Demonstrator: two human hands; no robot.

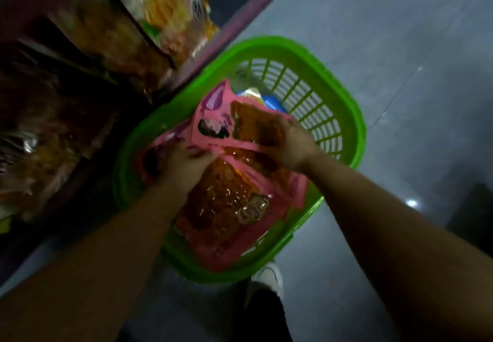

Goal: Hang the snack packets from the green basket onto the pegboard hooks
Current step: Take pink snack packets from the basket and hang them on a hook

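A green basket (344,96) stands on the grey floor and holds several pink snack packets with clear windows showing orange snacks. My left hand (184,163) pinches the lower left edge of the upper pink packet (226,117). My right hand (290,144) grips the same packet at its right side, fingers curled over its window. A larger pink packet (226,208) lies beneath, in the near half of the basket. A blue packet (269,101) peeks out behind them.
Snack packets hang on the dark display rack (80,80) at the left, blurred, close to the basket's left rim. Grey floor (400,48) stretches to the right. My white shoe (266,277) and dark trouser leg stand just below the basket.
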